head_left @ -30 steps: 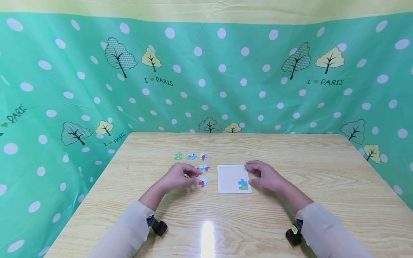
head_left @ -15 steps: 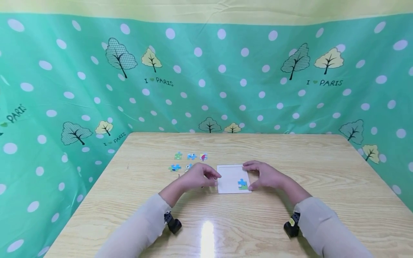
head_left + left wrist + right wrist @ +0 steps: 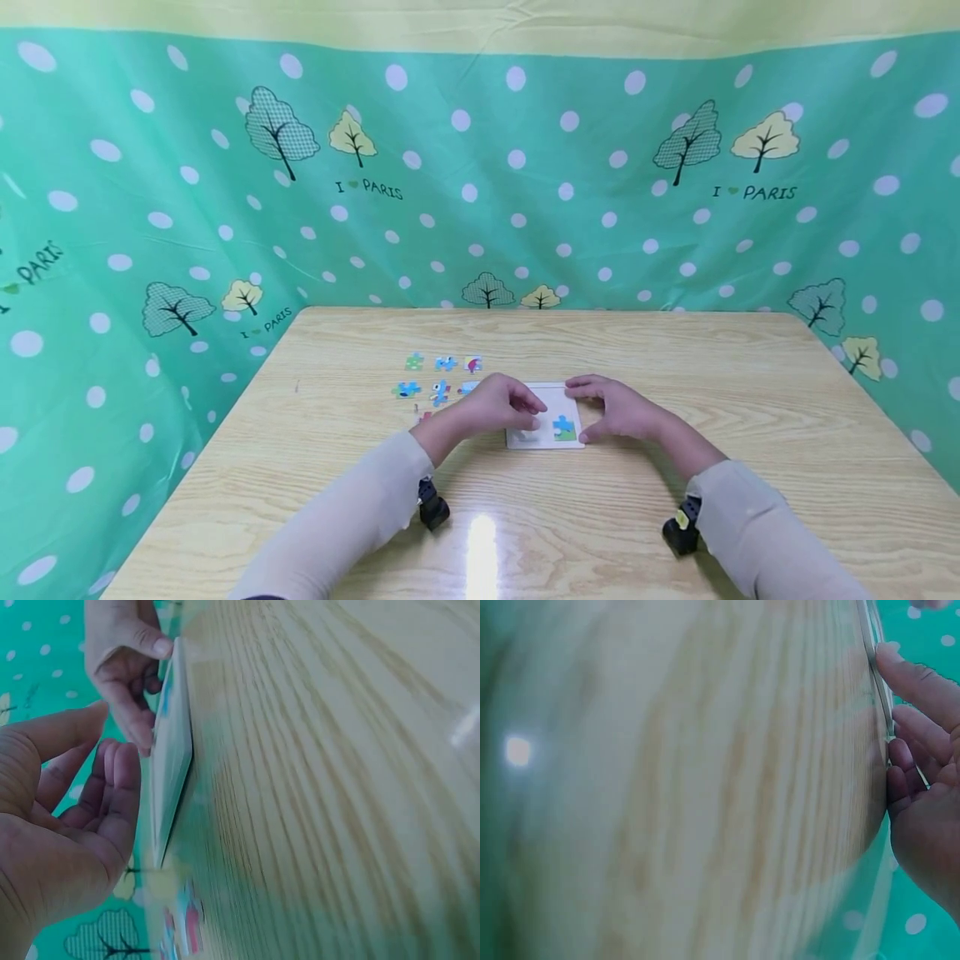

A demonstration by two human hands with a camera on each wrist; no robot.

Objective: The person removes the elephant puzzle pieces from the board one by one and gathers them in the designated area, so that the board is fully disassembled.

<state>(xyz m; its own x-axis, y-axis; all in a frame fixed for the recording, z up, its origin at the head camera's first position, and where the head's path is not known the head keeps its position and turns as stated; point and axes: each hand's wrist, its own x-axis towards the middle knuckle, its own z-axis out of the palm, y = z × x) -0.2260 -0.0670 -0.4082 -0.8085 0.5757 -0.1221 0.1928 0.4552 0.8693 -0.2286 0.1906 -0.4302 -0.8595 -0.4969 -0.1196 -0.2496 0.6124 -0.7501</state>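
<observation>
A shallow white puzzle tray [image 3: 551,396] lies on the table in the head view. One blue-and-green puzzle piece [image 3: 564,428] sits in its lower right corner. My right hand [image 3: 621,408] holds the tray's right side, thumb low and fingers near the far corner. Over the tray's left part hovers my left hand [image 3: 498,407], its fingers bent and thumb close to them. The left wrist view shows no piece at the left hand's [image 3: 67,817] fingertips, though something small could be hidden there. The right wrist view has my right hand [image 3: 930,742] touching the tray's edge.
Several loose puzzle pieces lie left of the tray, among them a green one [image 3: 415,362], a blue one [image 3: 407,390] and one with red [image 3: 472,364]. My left hand and wrist cover part of that group. A dotted green curtain [image 3: 517,183] hangs behind the wooden table [image 3: 675,350].
My left hand has moved right, from beside the loose pieces to over the tray, uncovering some pieces behind it. My right hand stays at the tray's right side.
</observation>
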